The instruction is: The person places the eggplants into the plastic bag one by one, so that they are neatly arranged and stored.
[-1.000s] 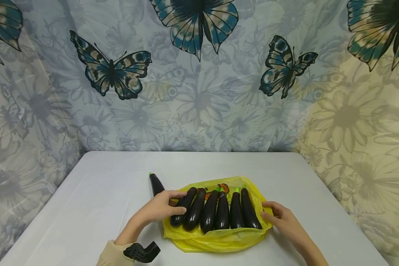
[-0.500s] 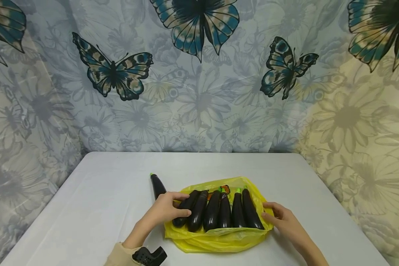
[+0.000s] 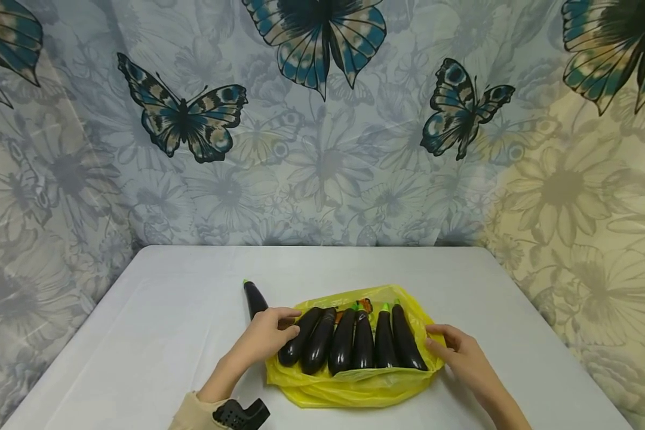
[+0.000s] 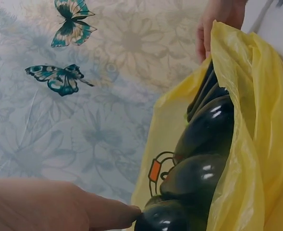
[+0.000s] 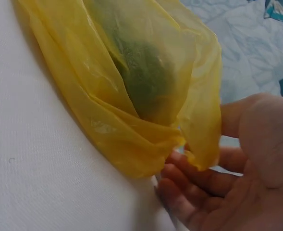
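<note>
Several glossy dark eggplants [image 3: 341, 340] lie side by side in a yellow plastic bag [image 3: 349, 394], its mouth spread upward. My left hand [image 3: 266, 335] is at the bag's left side, thumb and fingers at the upper part of the leftmost eggplant [image 3: 292, 353]. In the left wrist view, a fingertip [image 4: 131, 214] meets that eggplant's dark skin. My right hand [image 3: 459, 352] pinches the bag's right edge between thumb and fingers, and the right wrist view shows the thin plastic [image 5: 203, 139] between them. Another eggplant [image 3: 255, 298] lies outside the bag, partly hidden behind my left hand.
All of this rests on a white table [image 3: 156, 334] with a straight far edge. Behind it hangs a floral cloth [image 3: 322, 179] with large butterflies. A black band [image 3: 242, 414] sits at my left wrist, over a beige sleeve [image 3: 196, 412].
The leftmost eggplants have shifted slightly right within the bag. My left hand moved right with them, then its thumb drew back a little. The right hand stays at the bag's edge.
</note>
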Demonstrator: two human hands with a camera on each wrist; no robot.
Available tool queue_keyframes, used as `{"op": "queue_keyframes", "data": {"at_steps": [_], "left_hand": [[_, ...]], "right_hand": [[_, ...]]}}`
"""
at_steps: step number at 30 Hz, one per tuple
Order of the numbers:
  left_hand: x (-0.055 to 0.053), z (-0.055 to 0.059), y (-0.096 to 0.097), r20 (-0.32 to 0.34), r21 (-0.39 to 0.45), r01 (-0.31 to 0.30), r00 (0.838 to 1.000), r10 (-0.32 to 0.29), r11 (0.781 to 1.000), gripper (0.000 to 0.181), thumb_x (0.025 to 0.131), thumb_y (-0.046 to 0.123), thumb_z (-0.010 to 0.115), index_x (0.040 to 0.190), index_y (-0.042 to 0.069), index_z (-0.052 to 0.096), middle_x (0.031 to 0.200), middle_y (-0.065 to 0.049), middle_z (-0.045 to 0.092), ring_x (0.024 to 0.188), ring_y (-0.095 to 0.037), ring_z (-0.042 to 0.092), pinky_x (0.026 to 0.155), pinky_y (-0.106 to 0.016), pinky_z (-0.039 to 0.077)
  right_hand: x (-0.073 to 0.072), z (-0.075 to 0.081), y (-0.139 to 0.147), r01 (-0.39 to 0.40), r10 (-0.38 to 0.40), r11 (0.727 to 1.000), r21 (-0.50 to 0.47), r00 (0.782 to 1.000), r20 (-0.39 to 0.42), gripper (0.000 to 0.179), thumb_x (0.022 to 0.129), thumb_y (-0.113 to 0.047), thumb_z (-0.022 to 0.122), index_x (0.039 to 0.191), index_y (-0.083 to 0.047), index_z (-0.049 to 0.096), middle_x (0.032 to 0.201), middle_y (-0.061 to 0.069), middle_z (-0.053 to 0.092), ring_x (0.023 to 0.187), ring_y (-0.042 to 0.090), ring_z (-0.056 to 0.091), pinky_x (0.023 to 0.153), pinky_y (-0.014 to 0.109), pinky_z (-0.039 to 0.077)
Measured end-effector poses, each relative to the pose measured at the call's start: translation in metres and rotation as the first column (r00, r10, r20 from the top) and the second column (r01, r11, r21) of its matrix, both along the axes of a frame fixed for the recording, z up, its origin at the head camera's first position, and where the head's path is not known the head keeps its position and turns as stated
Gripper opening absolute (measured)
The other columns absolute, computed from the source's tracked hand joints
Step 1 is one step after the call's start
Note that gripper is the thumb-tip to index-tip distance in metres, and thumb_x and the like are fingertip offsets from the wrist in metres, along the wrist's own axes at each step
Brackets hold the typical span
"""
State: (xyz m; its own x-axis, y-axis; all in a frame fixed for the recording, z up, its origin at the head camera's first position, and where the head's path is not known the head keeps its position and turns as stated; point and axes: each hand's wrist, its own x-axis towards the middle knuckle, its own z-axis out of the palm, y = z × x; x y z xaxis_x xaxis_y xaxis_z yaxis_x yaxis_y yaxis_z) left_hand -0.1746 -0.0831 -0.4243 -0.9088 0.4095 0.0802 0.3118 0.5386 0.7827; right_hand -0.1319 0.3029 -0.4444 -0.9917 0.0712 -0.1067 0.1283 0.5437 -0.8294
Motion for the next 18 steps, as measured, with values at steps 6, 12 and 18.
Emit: {"op": "queue_keyframes", "data": {"at_steps": [6, 12, 18], "left_hand": [[0.001, 0.0027, -0.0029, -0.03, -0.003, -0.016, 0.999, 0.016, 1.0, 0.03, 0.098, 0.008, 0.061, 0.125, -0.002, 0.065, 0.115, -0.015, 0.068, 0.106, -0.033, 0.063, 0.087, -0.049, 0.051], [0.0009, -0.0015, -0.0034, -0.021, 0.023, -0.014, 1.0, 0.015, 1.0, 0.029, 0.097, 0.006, 0.06, 0.125, -0.003, 0.065, 0.115, -0.015, 0.067, 0.106, -0.032, 0.063, 0.087, -0.048, 0.052], [-0.0031, -0.001, -0.0053, -0.035, 0.037, -0.025, 0.999, 0.026, 0.999, 0.029, 0.097, 0.008, 0.062, 0.124, -0.001, 0.065, 0.115, -0.013, 0.068, 0.105, -0.029, 0.064, 0.087, -0.045, 0.053]], "right_hand": [[0.001, 0.0011, 0.0004, 0.121, -0.125, 0.986, -0.118, 0.992, -0.033, 0.051, 0.094, -0.036, 0.069, 0.13, -0.001, 0.06, 0.123, 0.013, 0.062, 0.1, 0.013, 0.06, 0.079, 0.023, 0.051], [0.0002, -0.0011, 0.0007, 0.118, -0.117, 0.986, -0.116, 0.993, 0.014, 0.055, 0.093, -0.041, 0.068, 0.13, -0.001, 0.059, 0.133, 0.015, 0.056, 0.106, 0.011, 0.056, 0.08, 0.021, 0.05], [-0.0015, -0.0022, -0.0008, 0.11, -0.108, 0.988, -0.108, 0.994, 0.022, 0.051, 0.095, -0.037, 0.067, 0.131, -0.002, 0.06, 0.136, 0.017, 0.054, 0.111, 0.016, 0.052, 0.081, 0.022, 0.05]]}}
